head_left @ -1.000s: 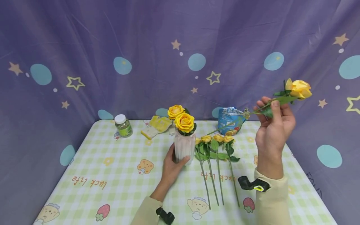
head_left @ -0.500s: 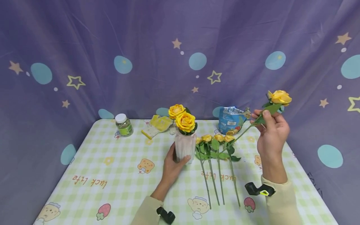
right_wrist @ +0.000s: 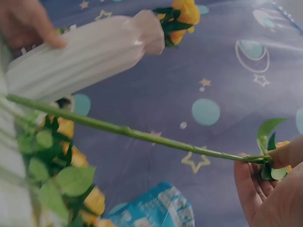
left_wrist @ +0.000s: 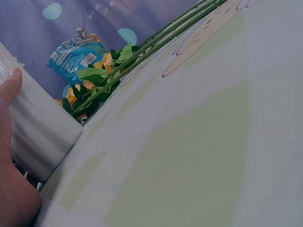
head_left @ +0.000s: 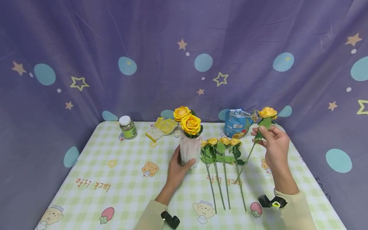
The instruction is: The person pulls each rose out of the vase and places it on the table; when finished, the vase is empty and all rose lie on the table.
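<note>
A white ribbed vase (head_left: 190, 150) stands upright on the table with two yellow roses (head_left: 191, 124) in its mouth. My left hand (head_left: 178, 167) grips the vase low on its left side, thumb across the front. To the right, my right hand (head_left: 274, 143) pinches a single yellow rose (head_left: 267, 112) just under its bloom, between thumb and fingers. Its green stem (right_wrist: 142, 135) slants down and to the left toward the table. Between vase and right hand lie several more yellow roses (head_left: 225, 141), side by side, blooms away from me and stems toward me.
Behind the lying roses stands a blue pouch (head_left: 236, 123) with a metal clip on top. A jar (head_left: 128, 127) with a white lid is at the back left. Yellow-and-white gloves or cloth (head_left: 162, 127) lie behind the vase. A purple curtain (head_left: 149, 64) surrounds the checked tabletop (head_left: 126, 204).
My right hand has come down and to the left with the rose, and the stem has swung from nearly level to steep. My left hand stays on the vase.
</note>
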Demonstrator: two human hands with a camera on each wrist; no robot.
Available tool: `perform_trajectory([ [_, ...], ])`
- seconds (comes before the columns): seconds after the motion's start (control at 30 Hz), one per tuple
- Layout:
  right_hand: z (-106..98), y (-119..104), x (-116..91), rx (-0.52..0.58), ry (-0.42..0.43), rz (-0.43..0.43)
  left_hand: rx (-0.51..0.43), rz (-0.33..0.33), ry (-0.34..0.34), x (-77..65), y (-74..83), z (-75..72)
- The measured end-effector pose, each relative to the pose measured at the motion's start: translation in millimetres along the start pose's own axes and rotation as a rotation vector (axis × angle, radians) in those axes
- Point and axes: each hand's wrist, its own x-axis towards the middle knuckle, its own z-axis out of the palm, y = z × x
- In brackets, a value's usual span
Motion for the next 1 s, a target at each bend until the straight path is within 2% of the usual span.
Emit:
perform_trajectory([
  [0.17,-15,8,0,-0.12,-0.071,0.127,0.002,0.007,0.001,0.2,1.4,0.2],
  [0.33,-30,18,4,-0.202,-0.104,0.224,0.0,0.016,-0.003,0.4,1.6,0.0],
  [0.77,-58,53,15,-0.478,-0.189,0.368,-0.013,0.009,-0.006,1.1,-0.1,-0.6],
  [1.0,-67,71,19,-0.568,-0.198,0.446,0.002,0.013,-0.009,1.3,-1.1,-0.3],
])
